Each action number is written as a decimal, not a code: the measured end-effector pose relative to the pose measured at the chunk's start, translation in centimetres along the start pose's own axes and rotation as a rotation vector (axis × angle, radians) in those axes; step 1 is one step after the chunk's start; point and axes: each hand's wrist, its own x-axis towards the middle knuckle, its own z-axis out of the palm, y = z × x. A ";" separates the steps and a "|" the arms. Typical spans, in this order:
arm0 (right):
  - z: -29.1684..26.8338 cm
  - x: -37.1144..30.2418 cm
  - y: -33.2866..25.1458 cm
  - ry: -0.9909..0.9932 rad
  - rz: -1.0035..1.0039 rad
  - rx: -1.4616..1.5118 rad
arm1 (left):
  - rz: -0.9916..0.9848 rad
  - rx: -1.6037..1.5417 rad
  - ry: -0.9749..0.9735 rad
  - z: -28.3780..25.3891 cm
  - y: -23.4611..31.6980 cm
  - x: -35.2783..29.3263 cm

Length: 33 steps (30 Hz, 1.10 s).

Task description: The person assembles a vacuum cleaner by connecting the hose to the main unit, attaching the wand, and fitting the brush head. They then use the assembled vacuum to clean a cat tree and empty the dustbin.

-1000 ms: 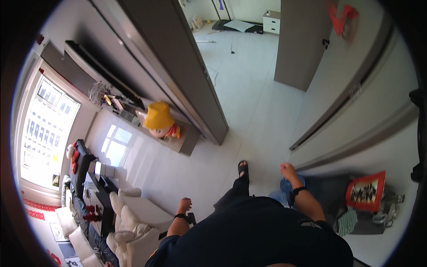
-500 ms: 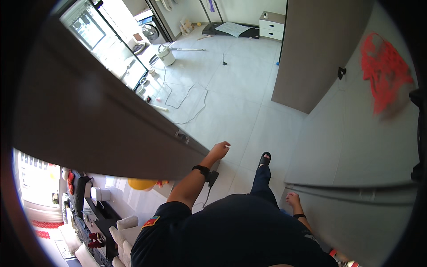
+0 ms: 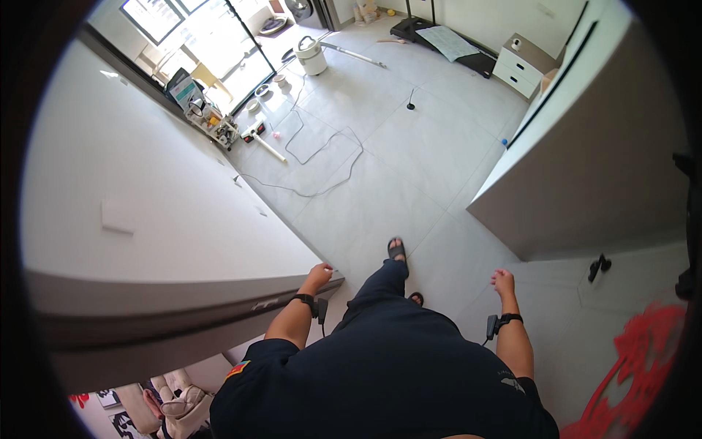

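Left hand (image 3: 319,276) rests against the end of a grey wall edge (image 3: 219,311), fingers curled; right hand (image 3: 503,281) hangs free, loosely curled, near a door (image 3: 629,293) with a black handle (image 3: 599,267). Cable (image 3: 322,157) loops across the tiled floor (image 3: 409,168); white drawer unit (image 3: 523,62) stands beyond.

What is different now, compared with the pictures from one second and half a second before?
The view has swung toward the open tiled floor. The left hand, low by the person's side a second ago, has risen and now rests on the corner edge of the grey wall panel. The right hand hangs free beside the body and holds nothing, as before. Both wrist bands remain on, and the white cable lies on the floor.
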 end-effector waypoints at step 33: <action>31.6 75.8 -80.3 -0.326 -0.274 -0.538 | -0.439 -0.566 0.247 -34.2 38.0 61.3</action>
